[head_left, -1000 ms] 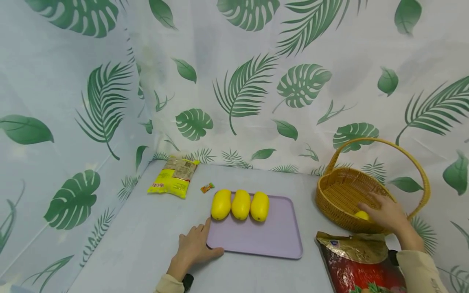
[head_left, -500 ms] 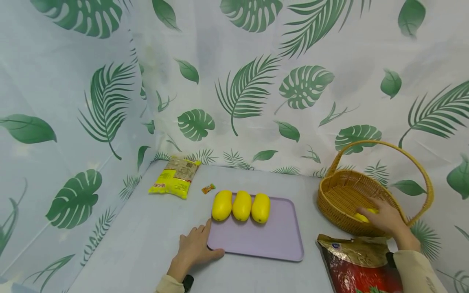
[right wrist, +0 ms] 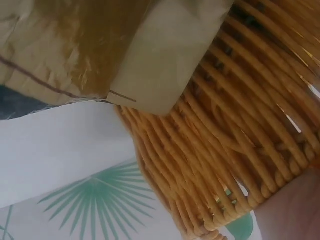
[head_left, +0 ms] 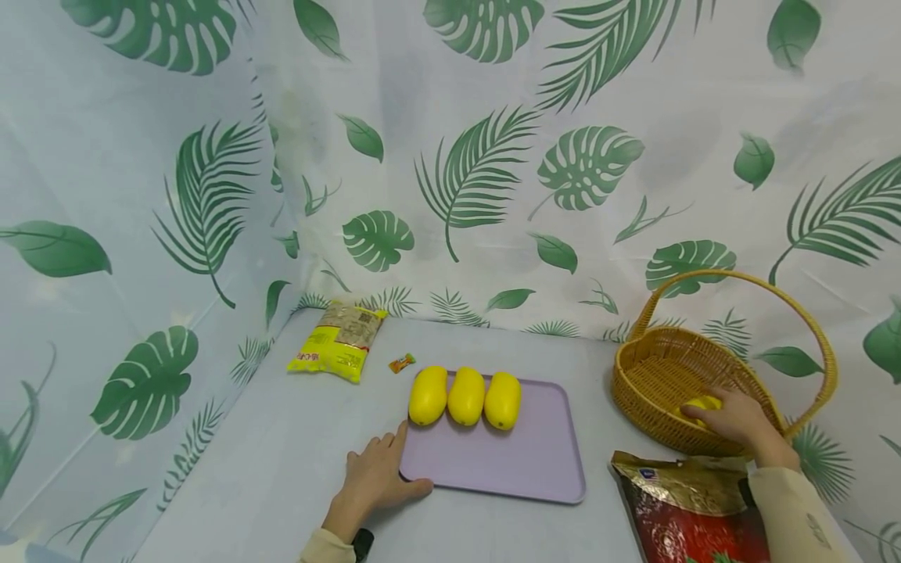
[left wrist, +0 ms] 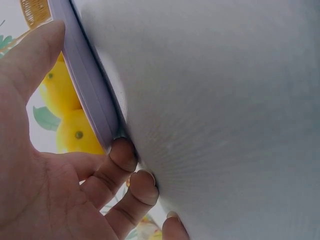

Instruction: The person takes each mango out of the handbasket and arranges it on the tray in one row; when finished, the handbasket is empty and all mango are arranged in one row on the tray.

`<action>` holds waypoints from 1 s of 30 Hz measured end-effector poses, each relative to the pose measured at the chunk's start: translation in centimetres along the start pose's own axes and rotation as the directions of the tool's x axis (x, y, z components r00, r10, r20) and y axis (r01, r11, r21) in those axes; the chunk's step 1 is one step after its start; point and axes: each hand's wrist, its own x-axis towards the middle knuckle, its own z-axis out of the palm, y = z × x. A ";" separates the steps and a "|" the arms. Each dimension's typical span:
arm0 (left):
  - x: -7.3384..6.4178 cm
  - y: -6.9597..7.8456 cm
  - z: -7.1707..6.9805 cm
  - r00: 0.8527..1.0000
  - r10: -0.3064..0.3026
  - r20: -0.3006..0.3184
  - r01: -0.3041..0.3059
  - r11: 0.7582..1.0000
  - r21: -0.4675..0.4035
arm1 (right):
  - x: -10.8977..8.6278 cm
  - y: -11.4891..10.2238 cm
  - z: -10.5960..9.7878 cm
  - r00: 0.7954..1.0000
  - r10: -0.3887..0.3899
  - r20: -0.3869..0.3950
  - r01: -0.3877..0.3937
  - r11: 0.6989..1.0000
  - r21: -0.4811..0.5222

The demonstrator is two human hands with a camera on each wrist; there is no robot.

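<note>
My left hand [head_left: 378, 473] spans the near left corner of the lilac tray [head_left: 493, 469]. Its thumb lies at the front rim, and the left wrist view shows bent fingers [left wrist: 122, 155] at the corner. Three yellow mangoes [head_left: 427, 396] lie side by side along the tray's back. Inside the wicker basket [head_left: 644, 418], my right hand [head_left: 735, 418] grips a yellow fruit [head_left: 706, 403], mostly hidden under the fingers. In the right wrist view, the basket's side [right wrist: 200, 165] covers all but a patch of hand at the lower right.
A red and gold bag [head_left: 693, 508] lies in front of the basket, under the right forearm. The basket's tall handle [head_left: 802, 317] arches over its opening. Back left are a yellow packet [head_left: 338, 342] and a small orange wrapped candy [head_left: 402, 363]. Leaf-print cloth walls stand behind and left.
My right hand has sunk further into the basket and its fingers have closed on the yellow fruit, which shifted slightly. The left hand and tray have stayed put.
</note>
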 end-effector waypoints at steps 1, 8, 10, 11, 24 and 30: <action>0.0 0.0 0.0 1.000 0.000 0.001 0.000 1.000 -0.001 | 0.1 0.0 0.0 1.000 0.003 0.004 -0.003 1.000 -0.004; 0.1 -0.1 0.0 1.000 -0.008 0.014 0.008 1.000 -0.005 | 0.5 0.1 0.4 1.000 0.007 0.020 -0.007 1.000 -0.025; 0.1 -0.1 0.0 1.000 -0.008 0.014 0.008 1.000 -0.006 | 0.6 0.1 0.5 1.000 0.006 0.025 -0.005 0.999 -0.033; 0.1 -0.1 0.0 1.000 -0.008 0.014 0.009 1.000 -0.007 | 0.6 0.1 0.5 1.000 0.006 0.027 -0.005 0.999 -0.036; -0.1 0.0 -0.1 1.000 -0.003 0.012 0.003 1.000 -0.005 | 0.1 0.0 0.2 1.000 0.004 0.000 -0.004 1.000 0.012; -0.1 0.0 -0.1 1.000 -0.005 0.015 0.006 1.000 -0.007 | -0.5 -0.5 -0.3 0.996 -0.015 -0.084 0.019 0.999 0.043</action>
